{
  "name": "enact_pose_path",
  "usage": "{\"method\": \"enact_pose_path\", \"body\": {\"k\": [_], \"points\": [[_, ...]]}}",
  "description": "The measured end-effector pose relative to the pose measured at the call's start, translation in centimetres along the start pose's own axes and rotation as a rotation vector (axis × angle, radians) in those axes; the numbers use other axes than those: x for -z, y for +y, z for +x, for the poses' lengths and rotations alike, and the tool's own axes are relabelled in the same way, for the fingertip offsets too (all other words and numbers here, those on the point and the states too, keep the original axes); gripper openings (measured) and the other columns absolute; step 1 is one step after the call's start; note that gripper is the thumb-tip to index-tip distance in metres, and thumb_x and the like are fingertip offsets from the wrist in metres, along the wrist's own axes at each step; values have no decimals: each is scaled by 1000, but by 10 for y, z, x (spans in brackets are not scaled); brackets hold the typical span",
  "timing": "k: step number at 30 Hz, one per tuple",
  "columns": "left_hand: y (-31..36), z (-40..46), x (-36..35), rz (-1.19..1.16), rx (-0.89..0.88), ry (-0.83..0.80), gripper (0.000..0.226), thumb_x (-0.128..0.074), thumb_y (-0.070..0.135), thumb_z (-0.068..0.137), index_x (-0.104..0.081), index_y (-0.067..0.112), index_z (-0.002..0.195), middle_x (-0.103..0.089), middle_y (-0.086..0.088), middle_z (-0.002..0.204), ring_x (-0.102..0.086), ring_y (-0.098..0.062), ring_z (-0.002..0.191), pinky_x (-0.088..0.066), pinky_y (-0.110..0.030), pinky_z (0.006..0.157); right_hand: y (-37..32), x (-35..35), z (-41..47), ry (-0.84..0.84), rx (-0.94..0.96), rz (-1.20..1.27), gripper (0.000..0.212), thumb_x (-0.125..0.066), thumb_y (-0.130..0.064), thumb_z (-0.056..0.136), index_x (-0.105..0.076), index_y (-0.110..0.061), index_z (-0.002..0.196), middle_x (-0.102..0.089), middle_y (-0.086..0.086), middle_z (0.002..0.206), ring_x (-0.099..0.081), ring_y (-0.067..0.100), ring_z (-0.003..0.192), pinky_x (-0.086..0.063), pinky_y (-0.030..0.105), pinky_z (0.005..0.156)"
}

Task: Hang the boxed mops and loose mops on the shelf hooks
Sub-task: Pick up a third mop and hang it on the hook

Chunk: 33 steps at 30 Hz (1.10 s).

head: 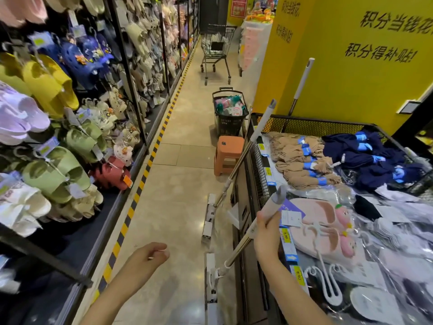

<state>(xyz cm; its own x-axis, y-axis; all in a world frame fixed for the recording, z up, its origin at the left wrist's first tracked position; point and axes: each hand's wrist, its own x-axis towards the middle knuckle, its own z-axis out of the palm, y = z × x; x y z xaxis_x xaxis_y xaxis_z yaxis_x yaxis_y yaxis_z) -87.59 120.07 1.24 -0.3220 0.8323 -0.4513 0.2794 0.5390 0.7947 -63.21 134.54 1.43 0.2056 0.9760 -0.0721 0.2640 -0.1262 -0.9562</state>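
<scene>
Nearest to the camera, the right hand [267, 233] was closed around the grey plastic grip of a loose flat mop with a silver metal pole [239, 248], whose white flat head [210, 277] stood on the beige tiled floor [178, 207] just beside the black wire-mesh bin [260, 174] of packed slippers and scarves. The left hand [150, 255] hung free over the aisle with loosely curled fingers and held nothing. A second loose mop of the same kind [243, 151] leaned against the bin a little further on, its white head [209, 216] also on the floor, and a third white handle [303, 77] stood against the yellow wall [351, 90]. I judged the step to be the taking up of one loose mop; none was yet on a hook, so the task seemed at its beginning. The next move would call for lifting the mop clear of the floor and carrying its hanging end to a free hook, but I could not see any mop hooks here. On the left, black shelves carried hanging slippers [51, 87]; ahead stood an orange plastic stool [228, 153], a black basket [230, 113] and a metal shopping cart [216, 50].
</scene>
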Motion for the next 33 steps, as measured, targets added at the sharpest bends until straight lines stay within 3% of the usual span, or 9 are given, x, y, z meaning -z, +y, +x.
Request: {"method": "enact_pose_path", "body": {"k": [2, 4, 7, 10, 12, 17, 23, 27, 33], "points": [[1, -13, -2, -2, -8, 38, 20, -58, 26, 93, -60, 22, 113, -63, 3, 101, -60, -16, 104, -39, -24, 71, -5, -3, -17, -2, 90, -2, 38, -52, -17, 96, -40, -7, 131, -53, -4, 114, -50, 18, 112, -38, 22, 91], [1, -29, -4, -2, -13, 98, 20, -58, 25, 93, -60, 20, 113, -62, 4, 98, -60, -16, 103, -39, -23, 72, -11, -7, -35, -65, 145, -27, 38, -54, -20, 95, -42, -9, 130, -56, 0, 122, -52, 20, 115, -42, 29, 95], [1, -59, -11, 8, 1, 206, 23, -57, 25, 94, -60, 19, 116, -63, 2, 105, -59, -15, 104, -40, -21, 78, -18, -11, -56, -190, 222, -30, 13, -56, -19, 94, -46, -18, 102, -59, -7, 86, -61, 26, 90, -45, 20, 65], [-7, -95, -23, 5, 49, 320, 24, -57, 28, 93, -60, 21, 116, -64, 4, 110, -58, -5, 99, -40, -9, 73, -22, -9, -77, -395, 306, -14, 10, -54, -22, 96, -45, -23, 99, -53, -15, 78, -56, -3, 69, -38, 12, 53], [-17, -121, -35, -34, 99, 377, 26, -56, 28, 93, -60, 20, 117, -64, 4, 113, -58, -4, 100, -43, -11, 78, -23, -5, -89, -542, 375, -5, 8, -52, -21, 96, -45, -21, 94, -49, -11, 72, -51, -6, 61, -35, 16, 50], [-47, -190, -73, -152, 237, 536, 19, -61, 20, 90, -65, 4, 101, -59, -1, 108, -57, -13, 97, -42, -22, 83, -27, -1, -127, -986, 444, 7, 12, -52, -21, 96, -44, -14, 89, -48, 15, 76, -45, 24, 65, -34, 33, 58], [-78, -272, -110, -399, 377, 717, 29, -65, 19, 87, -59, 13, 115, -65, -9, 112, -62, -21, 98, -48, -32, 86, -53, 2, -189, -1485, 555, 103, 10, -52, -21, 96, -55, -30, 94, -60, -10, 80, -57, 6, 74, -45, 19, 62], [-95, -315, -128, -495, 403, 813, 40, -69, 22, 84, -57, 11, 120, -64, -5, 106, -62, -21, 103, -48, -31, 90, -80, 17, -251, -1765, 623, 165, 8, -54, -43, 85, -59, -47, 90, -62, 2, 90, -60, 21, 86, -50, 31, 73], [-119, -382, -146, -574, 290, 913, 49, -69, 35, 84, -56, 14, 127, -61, -3, 122, -58, -15, 112, -45, -26, 98, -100, 50, -360, -2064, 682, 256, 12, -51, -37, 89, -61, -36, 97, -68, -7, 88, -65, 5, 86, -51, 19, 69]]}}
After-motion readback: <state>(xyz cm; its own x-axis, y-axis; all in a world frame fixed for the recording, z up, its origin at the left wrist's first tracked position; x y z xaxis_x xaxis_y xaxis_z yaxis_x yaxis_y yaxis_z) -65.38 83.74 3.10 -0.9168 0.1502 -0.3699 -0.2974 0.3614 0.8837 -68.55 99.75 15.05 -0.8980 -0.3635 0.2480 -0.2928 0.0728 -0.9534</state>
